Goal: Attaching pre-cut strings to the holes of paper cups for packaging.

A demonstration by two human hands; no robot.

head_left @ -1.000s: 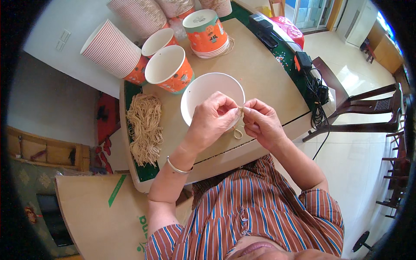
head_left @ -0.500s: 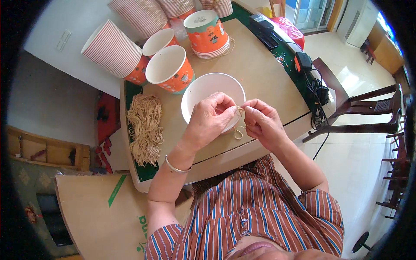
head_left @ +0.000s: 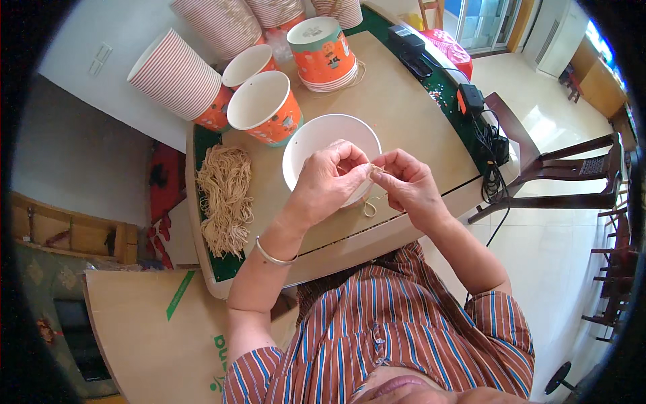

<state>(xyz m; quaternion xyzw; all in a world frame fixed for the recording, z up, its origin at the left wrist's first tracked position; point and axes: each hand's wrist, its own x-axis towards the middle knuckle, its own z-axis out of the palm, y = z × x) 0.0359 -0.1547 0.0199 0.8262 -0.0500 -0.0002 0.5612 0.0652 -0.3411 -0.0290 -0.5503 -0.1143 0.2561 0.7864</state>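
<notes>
Your tan table (head_left: 404, 121) with a green edge carries a white bowl (head_left: 316, 138), orange paper cups (head_left: 266, 108), a string bundle (head_left: 225, 195) and black power adapters (head_left: 471, 101).

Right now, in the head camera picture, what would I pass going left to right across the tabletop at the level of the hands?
Bundle of tan strings → left hand → short piece of string pinched between the fingers of both hands → right hand → tangle of black cables at the table's right edge → dark wooden chair.

Left hand (head_left: 328, 180) hides part of white bowl (head_left: 316, 138) rim
</notes>
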